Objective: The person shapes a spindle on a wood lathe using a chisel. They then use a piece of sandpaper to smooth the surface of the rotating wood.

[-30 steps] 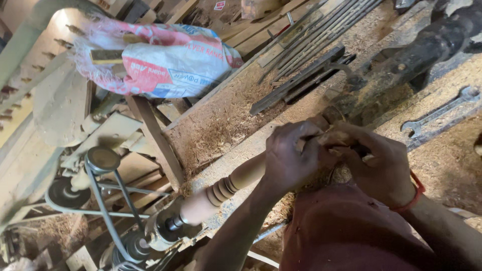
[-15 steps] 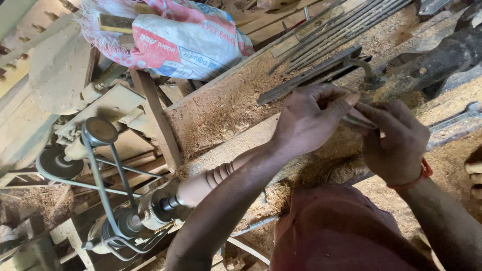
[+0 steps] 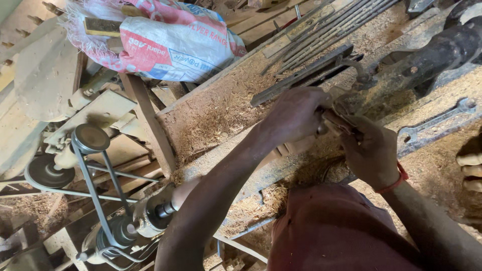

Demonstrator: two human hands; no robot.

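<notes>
My left hand [image 3: 293, 118] is closed over the front of a metal turning tool [image 3: 337, 123], knuckles up. My right hand [image 3: 369, 150], with a red band at the wrist, grips the same tool's rear end just behind. Both hands sit over the lathe bed [image 3: 236, 150], which is covered in sawdust. My left forearm hides most of the turned wooden spindle [image 3: 185, 189]; only its pale end shows by the lathe's headstock chuck [image 3: 155, 213].
A dark tailstock [image 3: 432, 50] stands right of the hands. Flat metal bars [image 3: 306, 73] and long rods [image 3: 326, 30] lie behind on the bench. A wrench [image 3: 437, 123] rests at right, near some toes [image 3: 469, 170]. A printed sack [image 3: 170, 42] and belt pulleys [image 3: 90, 139] are at left.
Both hands have moved with the tool along the spindle toward the tailstock. My left arm now covers the beaded part of the spindle that showed earlier.
</notes>
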